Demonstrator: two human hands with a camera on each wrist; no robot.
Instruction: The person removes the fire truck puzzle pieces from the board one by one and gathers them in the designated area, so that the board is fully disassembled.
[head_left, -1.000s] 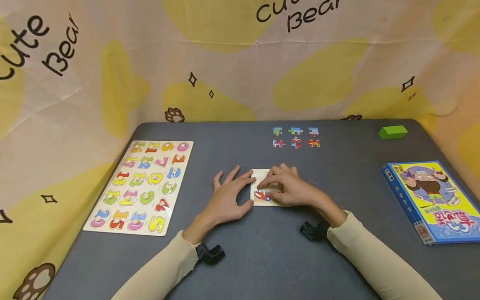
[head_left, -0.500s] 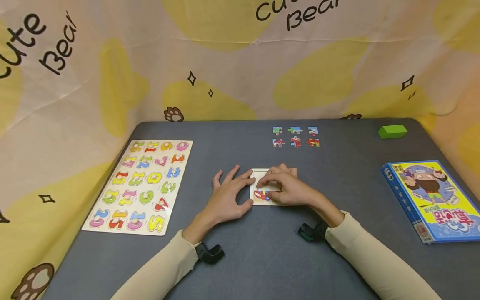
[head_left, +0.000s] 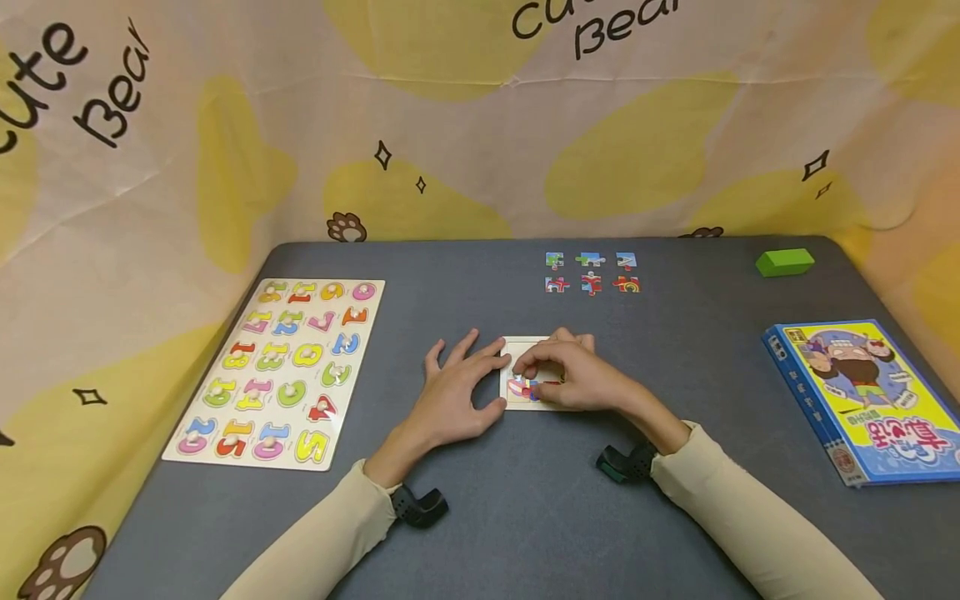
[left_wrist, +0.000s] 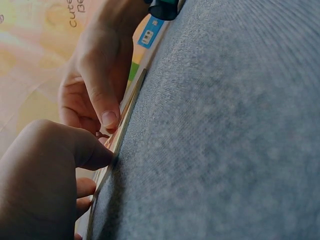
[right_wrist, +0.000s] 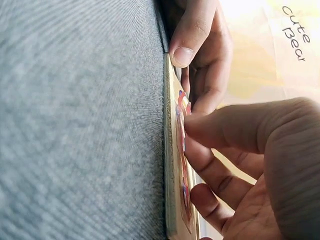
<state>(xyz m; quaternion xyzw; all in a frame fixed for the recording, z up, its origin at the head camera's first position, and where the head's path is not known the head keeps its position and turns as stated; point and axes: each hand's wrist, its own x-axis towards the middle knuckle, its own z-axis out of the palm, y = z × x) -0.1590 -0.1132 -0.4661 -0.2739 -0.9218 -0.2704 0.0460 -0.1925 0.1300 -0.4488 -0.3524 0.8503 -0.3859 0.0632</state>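
Note:
A small pale puzzle board (head_left: 512,345) lies flat in front of me, with red and blue pieces in its near part. My left hand (head_left: 457,400) rests at its left edge, fingers spread and fairly straight, the thumb touching the near left corner. Over the board, my right hand (head_left: 581,375) pinches a colourful puzzle piece (head_left: 519,386) between thumb and finger. The right wrist view shows the right thumb (right_wrist: 225,124) against the red and blue piece (right_wrist: 181,125), its far end raised off the board. My right hand hides the board's right part.
Several loose jigsaw pieces (head_left: 591,273) lie in two rows behind the board. A number puzzle board (head_left: 341,425) is on the left. At right are a green block (head_left: 784,262) and a blue and yellow box (head_left: 873,408). A patterned cloth (head_left: 450,125) hangs behind the table.
The puzzle piece under my right fingers has tilted and now catches the light. The right fingertips have shifted very slightly. The left hand stays at the board's edge.

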